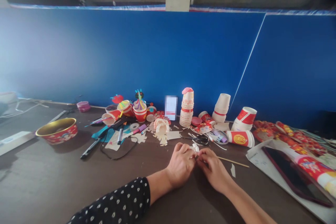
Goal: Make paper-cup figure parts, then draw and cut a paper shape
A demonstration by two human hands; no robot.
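Both left hand [181, 165] and right hand [214, 170] pinch a white piece [195, 147] beside open tabletop [112, 173].

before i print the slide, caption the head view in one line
Left hand and right hand close together at a small white piece, a cup stack behind.

Dark brown flat table [147, 203] before a blue flat partition [131, 49].
Left, a round red-and-gold metal bowl [59, 136]; between the left hand [181, 166] and right hand [215, 171], a small white piece [195, 146], seemingly paper; behind them, a tall white paper-cup stack [186, 118]; rightward, a thin tan wooden stick [233, 162], then a flat black phone [294, 175].
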